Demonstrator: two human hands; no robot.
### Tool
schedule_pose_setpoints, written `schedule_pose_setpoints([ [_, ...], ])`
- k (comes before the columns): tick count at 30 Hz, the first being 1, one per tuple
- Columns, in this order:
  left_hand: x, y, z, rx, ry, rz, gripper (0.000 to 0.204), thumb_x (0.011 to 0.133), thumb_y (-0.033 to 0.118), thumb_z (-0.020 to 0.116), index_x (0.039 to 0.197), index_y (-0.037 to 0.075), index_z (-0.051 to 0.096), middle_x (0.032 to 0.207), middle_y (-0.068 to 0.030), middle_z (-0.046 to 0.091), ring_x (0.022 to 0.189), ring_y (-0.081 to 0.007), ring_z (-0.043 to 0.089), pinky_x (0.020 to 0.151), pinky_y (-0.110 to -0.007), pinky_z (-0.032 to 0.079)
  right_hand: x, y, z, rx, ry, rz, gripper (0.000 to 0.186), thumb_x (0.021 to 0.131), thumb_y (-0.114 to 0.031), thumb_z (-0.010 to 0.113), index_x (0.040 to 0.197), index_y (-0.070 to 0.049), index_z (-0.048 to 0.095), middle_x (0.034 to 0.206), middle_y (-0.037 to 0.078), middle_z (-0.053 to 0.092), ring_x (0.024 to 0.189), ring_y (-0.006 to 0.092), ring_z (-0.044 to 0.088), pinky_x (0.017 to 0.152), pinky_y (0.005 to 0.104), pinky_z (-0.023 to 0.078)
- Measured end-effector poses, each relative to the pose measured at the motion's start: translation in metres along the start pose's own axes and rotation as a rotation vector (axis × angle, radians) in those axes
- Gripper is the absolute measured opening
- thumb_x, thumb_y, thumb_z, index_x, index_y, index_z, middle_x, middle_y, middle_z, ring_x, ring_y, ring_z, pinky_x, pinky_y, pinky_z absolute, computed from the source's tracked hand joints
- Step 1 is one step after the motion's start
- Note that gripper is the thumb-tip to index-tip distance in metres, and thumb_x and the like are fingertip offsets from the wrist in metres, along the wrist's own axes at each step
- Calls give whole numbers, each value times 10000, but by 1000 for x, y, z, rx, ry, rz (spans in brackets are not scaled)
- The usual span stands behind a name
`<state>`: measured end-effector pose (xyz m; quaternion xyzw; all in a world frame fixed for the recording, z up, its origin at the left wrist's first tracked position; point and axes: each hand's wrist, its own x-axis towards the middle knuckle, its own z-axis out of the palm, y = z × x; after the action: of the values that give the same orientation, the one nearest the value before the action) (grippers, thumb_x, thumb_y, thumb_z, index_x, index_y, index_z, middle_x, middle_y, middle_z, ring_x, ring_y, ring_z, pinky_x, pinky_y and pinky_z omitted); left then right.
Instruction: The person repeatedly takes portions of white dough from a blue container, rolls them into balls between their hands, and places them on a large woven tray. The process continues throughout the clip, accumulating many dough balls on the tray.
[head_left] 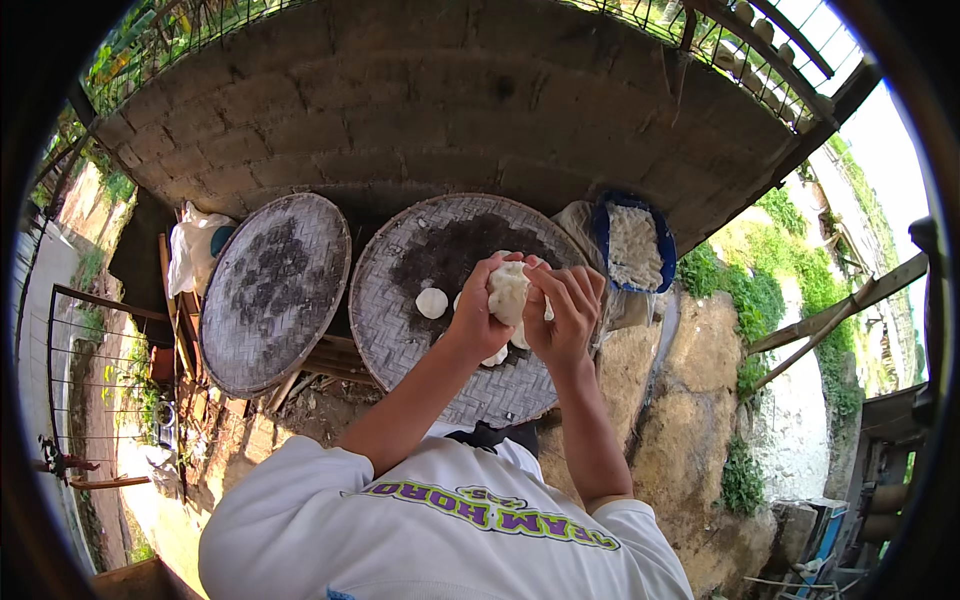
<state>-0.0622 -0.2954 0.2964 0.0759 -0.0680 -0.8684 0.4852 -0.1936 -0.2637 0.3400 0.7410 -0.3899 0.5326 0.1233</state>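
A lump of white dough-like mash point(508, 290) is cupped between my two hands above a round woven tray point(385, 335). My left hand point(479, 312) curls round its left side. My right hand point(565, 308) presses on it from the right with bent fingers, a bit of white stuff stuck near them. On the tray to the left lies a round white ball point(432, 303). More white pieces point(495, 357) sit under my hands, partly hidden by them. At the tray's far right stands a blue tub point(667, 245) filled with loose white mash point(634, 248).
A second round woven tray point(225, 325) leans to the left, with a white plastic bag point(195, 245) behind it. A grey block wall point(440, 110) runs along the far side. Wooden rails point(850, 305) and green plants point(750, 300) are at the right.
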Motion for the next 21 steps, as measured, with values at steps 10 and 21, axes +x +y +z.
schedule_pose_setpoints([
  [10, -23, -6, 5, 1399, 292, 602, 603, 1097, 434, 397, 1574, 73, 318, 1645, -219, 292, 1540, -330, 277, 1246, -449, 261, -33, -39, 51, 1479, 537, 1495, 558, 1056, -429, 496, 1451, -35, 511, 1392, 156, 573, 1280, 291, 577, 1142, 446, 435],
  [21, -33, 21, -27, 411, 467, 181, 734, 1049, 568, 395, 1554, 39, 329, 1604, -189, 372, 1426, -284, 448, 1156, -455, 402, -65, -53, 74, 1138, 249, 1366, 529, 1095, -388, 465, 1336, 64, 594, 1307, 169, 643, 1177, 243, 625, 1051, 371, 468],
])
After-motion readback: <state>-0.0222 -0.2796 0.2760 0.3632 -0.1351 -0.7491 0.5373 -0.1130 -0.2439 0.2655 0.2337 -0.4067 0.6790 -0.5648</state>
